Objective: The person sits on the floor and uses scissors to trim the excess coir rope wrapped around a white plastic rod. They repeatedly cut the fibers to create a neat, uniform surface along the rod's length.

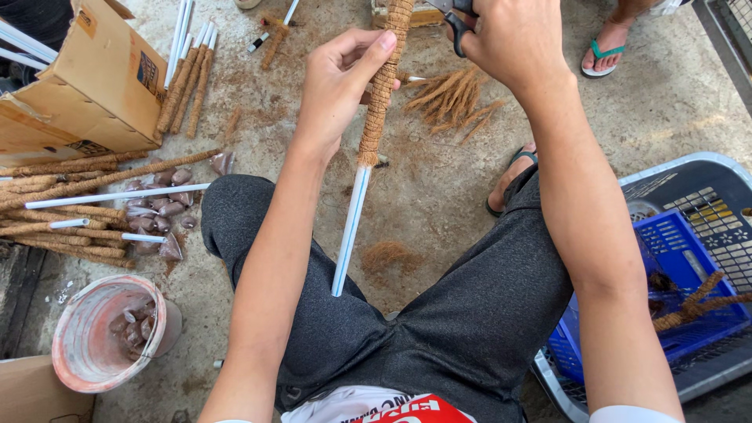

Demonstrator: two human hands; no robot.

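Observation:
My left hand [338, 82] grips a white pipe [350, 227] whose upper part is wound with brown coir rope [381, 86]; the bare lower end points down over my grey-trousered lap. My right hand [513, 39] is up at the top of the view, closed on dark-handled scissors [457, 27] right beside the rope-wrapped upper end. The very top of the pole is cut off by the frame edge.
Finished rope-wrapped poles and bare white pipes [86, 196] lie at left by a cardboard box [94, 78]. A bucket [102, 333] holds small brown pieces. Blue and grey crates [689, 235] with coir rope stand at right. Another person's sandalled foot [607, 47] is at top right.

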